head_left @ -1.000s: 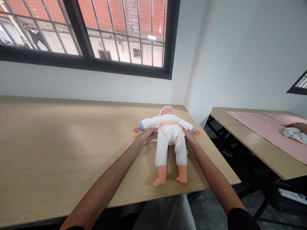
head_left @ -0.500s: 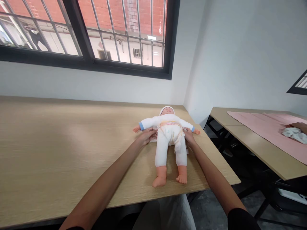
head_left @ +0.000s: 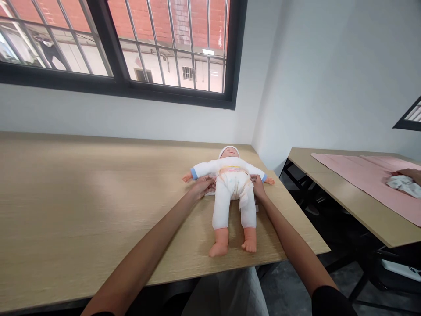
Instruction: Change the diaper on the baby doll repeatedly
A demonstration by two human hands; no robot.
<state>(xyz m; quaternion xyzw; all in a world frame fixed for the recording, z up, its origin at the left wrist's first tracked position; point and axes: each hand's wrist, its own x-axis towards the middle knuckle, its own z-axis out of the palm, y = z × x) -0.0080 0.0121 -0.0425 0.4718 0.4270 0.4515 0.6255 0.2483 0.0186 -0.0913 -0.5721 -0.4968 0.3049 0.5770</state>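
A baby doll (head_left: 222, 206) in white clothes with blue cuffs and a white cap lies on its back on the wooden table, feet towards me. Round its hips sits a white diaper (head_left: 235, 182) with a coloured band at the waist. My left hand (head_left: 204, 186) is at the left side of the diaper, its fingers pinched on the diaper's edge. At the opposite hip, my right hand (head_left: 258, 186) has its fingers closed on the diaper's other side; the doll's hip partly hides the fingertips.
The wooden table (head_left: 82, 210) stretches left beneath a barred window (head_left: 171, 48). Across a gap at the right stands another table (head_left: 355, 197) with a pink mat (head_left: 365, 175). A co-worker's hand (head_left: 412, 174) rests on patterned white cloth (head_left: 404, 185) there.
Almost nothing differs. My hands stay at the two sides of the diaper, with only a slight shift of the right fingers.
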